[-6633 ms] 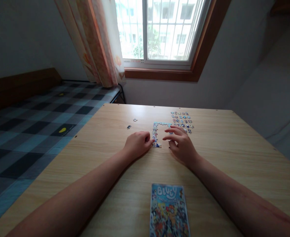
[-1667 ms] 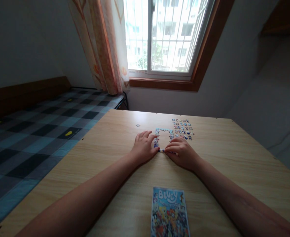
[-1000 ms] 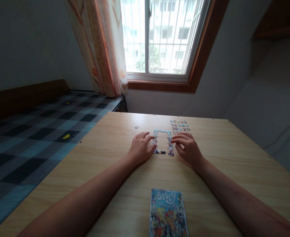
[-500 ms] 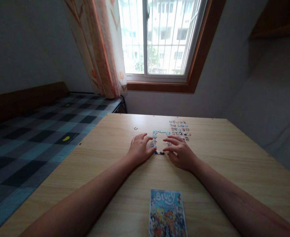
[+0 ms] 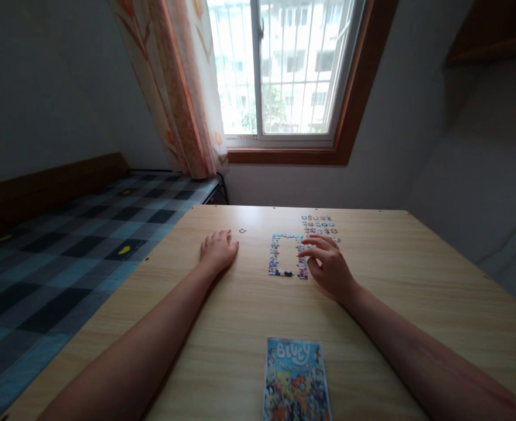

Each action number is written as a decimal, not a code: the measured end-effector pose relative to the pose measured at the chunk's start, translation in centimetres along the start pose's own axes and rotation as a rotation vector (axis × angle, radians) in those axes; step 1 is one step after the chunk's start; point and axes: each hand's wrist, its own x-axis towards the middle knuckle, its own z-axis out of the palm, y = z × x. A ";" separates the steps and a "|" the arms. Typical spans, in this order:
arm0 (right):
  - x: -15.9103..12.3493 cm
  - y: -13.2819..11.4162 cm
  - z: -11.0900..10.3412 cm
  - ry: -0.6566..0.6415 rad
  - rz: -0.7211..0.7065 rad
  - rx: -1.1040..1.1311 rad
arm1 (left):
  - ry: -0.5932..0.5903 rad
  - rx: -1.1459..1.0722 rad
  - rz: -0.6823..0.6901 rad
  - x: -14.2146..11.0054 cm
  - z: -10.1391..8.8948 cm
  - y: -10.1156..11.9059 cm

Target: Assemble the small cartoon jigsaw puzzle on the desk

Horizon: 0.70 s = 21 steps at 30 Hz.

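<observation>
A jigsaw puzzle frame [image 5: 274, 255] lies on the wooden table, its border pieces joined around a bare middle, with a small gap in the bottom edge near the right corner. My right hand [image 5: 327, 262] is over the frame's right side, fingers apart and fingertips at that edge; no piece shows in it. To the left of the frame, my left hand [image 5: 218, 251] rests on the table with its fingers spread, holding nothing. A single loose puzzle piece [image 5: 242, 231] lies just beyond it. Rows of loose pieces [image 5: 318, 224] sit behind my right hand, which partly hides them.
A puzzle box [image 5: 296, 380] marked "Bluey" lies near me on the wooden table [image 5: 223, 351]. To the left stands a bed with a checked sheet [image 5: 78, 234]. A curtain [image 5: 179, 88] and a barred window [image 5: 293, 70] are beyond the table.
My left hand has moved left, away from the puzzle frame. My right hand has shifted slightly right, uncovering more of the frame's right edge and its lower right corner.
</observation>
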 end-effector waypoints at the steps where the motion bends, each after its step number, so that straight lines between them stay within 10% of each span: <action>1: 0.0 0.0 0.0 0.007 0.004 0.003 | -0.017 0.023 0.009 0.0 0.0 0.1; 7: 0.2 -0.2 0.1 0.035 0.016 0.010 | -0.141 0.078 0.081 0.0 0.0 1.1; 21: 0.3 -0.4 -0.1 0.075 0.007 0.026 | 0.062 -0.117 0.211 -0.2 -0.5 0.4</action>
